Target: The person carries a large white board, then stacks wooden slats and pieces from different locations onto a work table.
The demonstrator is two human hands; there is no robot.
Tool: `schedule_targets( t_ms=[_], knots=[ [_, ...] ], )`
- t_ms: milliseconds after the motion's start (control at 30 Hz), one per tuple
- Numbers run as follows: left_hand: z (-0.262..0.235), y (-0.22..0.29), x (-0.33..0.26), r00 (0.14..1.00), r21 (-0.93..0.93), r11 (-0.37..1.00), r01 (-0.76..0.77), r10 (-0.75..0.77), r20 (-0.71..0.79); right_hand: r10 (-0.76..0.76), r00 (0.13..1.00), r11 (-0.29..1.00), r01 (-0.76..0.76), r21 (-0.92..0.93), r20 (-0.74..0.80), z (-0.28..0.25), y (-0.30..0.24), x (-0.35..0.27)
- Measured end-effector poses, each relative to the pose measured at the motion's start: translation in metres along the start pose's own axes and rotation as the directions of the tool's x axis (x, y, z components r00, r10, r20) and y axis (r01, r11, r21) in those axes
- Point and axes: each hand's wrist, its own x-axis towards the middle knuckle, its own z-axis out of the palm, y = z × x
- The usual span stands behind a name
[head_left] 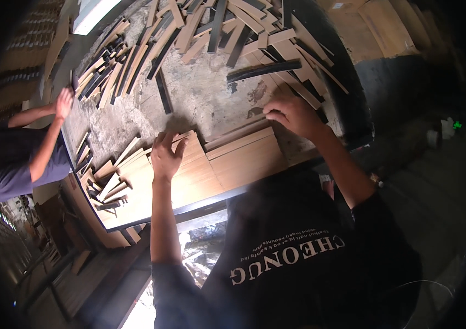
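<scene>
My left hand [167, 153] rests over the left part of a row of flat light-wood strips [246, 159] laid side by side along the near edge of the table. Its thumb stands apart from its bent fingers, and nothing shows between them. At the right, my right hand [294, 116] has thumb and fingers closed at the right end of a thin wooden strip [233, 133]. This strip lies along the far side of the row. Shadow partly hides the fingertips of both hands.
Loose light and black-edged strips [211, 27] lie in a heap across the table's far side. Short offcuts [113, 189] are piled at its near left corner. Another person [27, 156] stands at the left edge, hands by the table [189, 98]. Cardboard [386, 30] is at the far right.
</scene>
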Motion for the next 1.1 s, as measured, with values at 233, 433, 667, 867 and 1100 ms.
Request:
schedule_targets(
  t_ms=[233,433,667,867,1100],
  knots=[
    [0.034,0.071,0.001,0.963,0.074,0.961,-0.268,0.265,0.048,0.032,0.978,0.997,-0.045,-0.058,-0.205,-0.025,-0.004,0.013],
    [0.052,0.118,-0.034,0.985,0.041,0.989,-0.140,0.135,0.105,-0.063,0.990,0.987,0.043,-0.158,-0.125,-0.003,-0.003,0.022],
    [0.034,0.083,-0.031,0.981,0.005,0.982,-0.191,0.191,-0.038,-0.175,0.973,0.960,0.203,-0.194,0.153,0.001,-0.006,0.007],
    [0.031,-0.014,-0.038,0.975,0.328,0.941,0.083,-0.009,-0.224,-0.070,0.966,0.967,0.127,-0.221,0.249,0.003,-0.030,0.020],
    [0.017,-0.016,-0.028,0.979,0.237,0.952,0.192,-0.170,-0.112,0.016,0.986,1.000,-0.016,-0.004,0.165,0.104,-0.071,0.077]
  ],
)
